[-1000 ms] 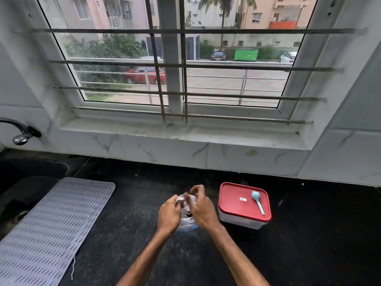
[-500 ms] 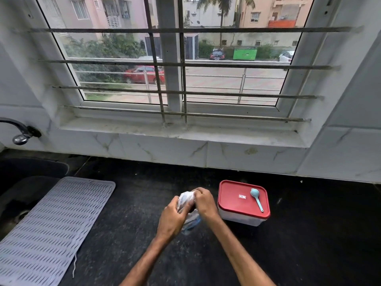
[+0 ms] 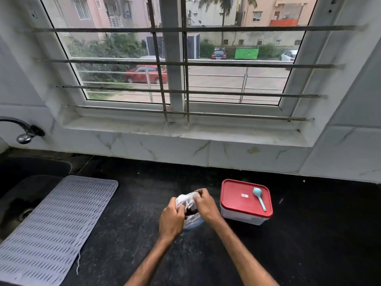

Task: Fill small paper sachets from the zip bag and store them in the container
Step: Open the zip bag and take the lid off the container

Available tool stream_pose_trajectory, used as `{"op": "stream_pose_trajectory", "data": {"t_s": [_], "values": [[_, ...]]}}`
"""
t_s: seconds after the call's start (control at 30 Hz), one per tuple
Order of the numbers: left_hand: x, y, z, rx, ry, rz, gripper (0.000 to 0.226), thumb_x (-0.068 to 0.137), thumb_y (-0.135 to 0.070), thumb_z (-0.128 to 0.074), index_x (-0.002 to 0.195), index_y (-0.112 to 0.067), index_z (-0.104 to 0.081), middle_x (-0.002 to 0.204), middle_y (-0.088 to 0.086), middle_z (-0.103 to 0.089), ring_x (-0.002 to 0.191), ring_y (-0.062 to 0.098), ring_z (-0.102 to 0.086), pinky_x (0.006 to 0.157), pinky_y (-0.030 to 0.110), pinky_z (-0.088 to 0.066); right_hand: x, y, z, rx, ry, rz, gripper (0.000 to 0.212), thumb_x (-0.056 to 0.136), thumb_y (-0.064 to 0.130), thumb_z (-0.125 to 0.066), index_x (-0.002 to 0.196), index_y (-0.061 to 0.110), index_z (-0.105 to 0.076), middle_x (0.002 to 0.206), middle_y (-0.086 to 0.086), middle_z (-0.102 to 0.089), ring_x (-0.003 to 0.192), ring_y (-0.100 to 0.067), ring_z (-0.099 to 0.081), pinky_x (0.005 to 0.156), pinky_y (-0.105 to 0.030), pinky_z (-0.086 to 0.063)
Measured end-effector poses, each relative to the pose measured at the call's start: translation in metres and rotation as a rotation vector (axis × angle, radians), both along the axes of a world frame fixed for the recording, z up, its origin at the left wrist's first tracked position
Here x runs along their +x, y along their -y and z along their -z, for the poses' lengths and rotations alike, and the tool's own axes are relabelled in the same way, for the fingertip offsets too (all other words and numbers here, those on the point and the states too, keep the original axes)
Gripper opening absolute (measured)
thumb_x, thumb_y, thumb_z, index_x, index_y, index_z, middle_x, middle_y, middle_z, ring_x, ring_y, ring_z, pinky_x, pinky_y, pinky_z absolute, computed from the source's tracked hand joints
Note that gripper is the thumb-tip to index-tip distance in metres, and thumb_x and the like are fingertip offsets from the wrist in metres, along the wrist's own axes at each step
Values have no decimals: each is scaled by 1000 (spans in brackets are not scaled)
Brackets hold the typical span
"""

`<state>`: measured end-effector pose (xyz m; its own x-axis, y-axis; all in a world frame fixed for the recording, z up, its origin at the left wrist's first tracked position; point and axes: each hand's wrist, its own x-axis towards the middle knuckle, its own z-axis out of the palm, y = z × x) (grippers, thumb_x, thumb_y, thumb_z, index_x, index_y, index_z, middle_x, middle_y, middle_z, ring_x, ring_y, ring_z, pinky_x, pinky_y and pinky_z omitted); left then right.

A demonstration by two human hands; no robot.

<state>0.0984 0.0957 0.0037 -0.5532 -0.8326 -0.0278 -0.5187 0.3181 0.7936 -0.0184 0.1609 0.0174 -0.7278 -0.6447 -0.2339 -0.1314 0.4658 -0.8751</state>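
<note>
Far left of the container [image 3: 237,216]: wall tap [image 3: 24,137], then grey ribbed mat [image 3: 51,223] on the black counter [image 3: 309,244]. Just left of it, my left hand [image 3: 171,220] and right hand [image 3: 206,205] both gripped the zip bag [image 3: 186,200]. A blue spoon [image 3: 259,198] lay on its red lid; a barred window [image 3: 226,79] stood behind.

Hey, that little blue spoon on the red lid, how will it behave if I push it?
The spoon looks like thin plastic, probably very light. Lying loose on the smooth red lid, it would likely slide easily. Its rounded bowl might let it rock.
</note>
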Motion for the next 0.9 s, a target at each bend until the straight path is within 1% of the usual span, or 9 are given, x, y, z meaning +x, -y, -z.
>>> {"op": "stream_pose_trajectory", "data": {"t_s": [0.13, 0.23, 0.3, 0.43, 0.6, 0.7, 0.77, 0.83, 0.9], "values": [[-1, 9, 0, 205, -47, 32, 42, 73, -59, -43, 85, -21, -58, 80, -2, -69, 74, 16, -64, 71, 39, -50, -1, -3, -6, 109, -275, -192, 19, 95, 27, -39, 111, 18, -46, 102, -8, -68, 90, -28, -65, 80, -42, -50], [-5, 21, -2, 319, -82, 118, 37, 80, -52, -69, 94, -19, -61, 89, -2, -70, 85, 14, -67, 73, 30, -54, 3, -6, 4, 212, -436, -348, 20, 96, 23, -40, 115, 16, -45, 106, -9, -68, 94, -29, -64, 79, -43, -50], [-8, 28, 0, 299, 6, 198, 33, 84, -41, -73, 100, -17, -58, 95, -3, -69, 89, 12, -66, 72, 24, -51, 2, -8, 11, 209, -395, -311, 22, 95, 23, -46, 116, 15, -49, 112, -5, -64, 100, -23, -61, 83, -38, -50], [-17, 20, 1, 83, 187, 136, 21, 98, -36, -51, 100, -16, -46, 93, -2, -62, 88, 21, -61, 71, 32, -42, 5, -11, 26, 138, -318, -130, 30, 93, 39, -56, 115, 19, -54, 113, 1, -59, 106, -18, -55, 90, -36, -49], [-24, 14, 6, 308, -20, -123, 20, 102, -28, -45, 101, -8, -44, 106, 14, -61, 90, 23, -54, 73, 29, -36, 11, -20, 37, 190, -187, 4, 36, 88, 36, -63, 116, 15, -54, 112, -3, -64, 106, -22, -61, 88, -32, -47], [-17, 16, 11, 451, -97, -64, 25, 97, -22, -57, 107, -4, -42, 104, 13, -57, 83, 14, -53, 70, 27, -42, 8, -25, 41, 254, -164, 27, 25, 87, 36, -64, 101, 15, -64, 99, -5, -71, 94, -25, -67, 80, -35, -52], [-12, 19, 15, 530, -46, 25, 46, 81, -18, -75, 108, -5, -40, 101, 8, -56, 82, 11, -55, 70, 25, -47, 5, -25, 40, 265, -170, 69, 21, 86, 33, -63, 99, 17, -67, 96, -4, -72, 92, -24, -67, 79, -35, -53], [-7, 24, 20, 404, 105, 10, 45, 72, -16, -77, 104, -6, -48, 103, 14, -64, 88, 21, -62, 75, 32, -49, 3, -22, 38, 260, -160, 88, 19, 86, 29, -61, 100, 18, -67, 99, -3, -72, 95, -23, -67, 81, -34, -52], [-3, 30, 17, 135, 291, -92, 21, 77, -15, -68, 94, -6, -61, 102, 19, -70, 96, 34, -66, 76, 35, -49, 7, -16, 37, 238, -121, 60, 15, 88, 25, -56, 99, 17, -64, 102, -4, -71, 97, -23, -65, 83, -35, -50]]}}
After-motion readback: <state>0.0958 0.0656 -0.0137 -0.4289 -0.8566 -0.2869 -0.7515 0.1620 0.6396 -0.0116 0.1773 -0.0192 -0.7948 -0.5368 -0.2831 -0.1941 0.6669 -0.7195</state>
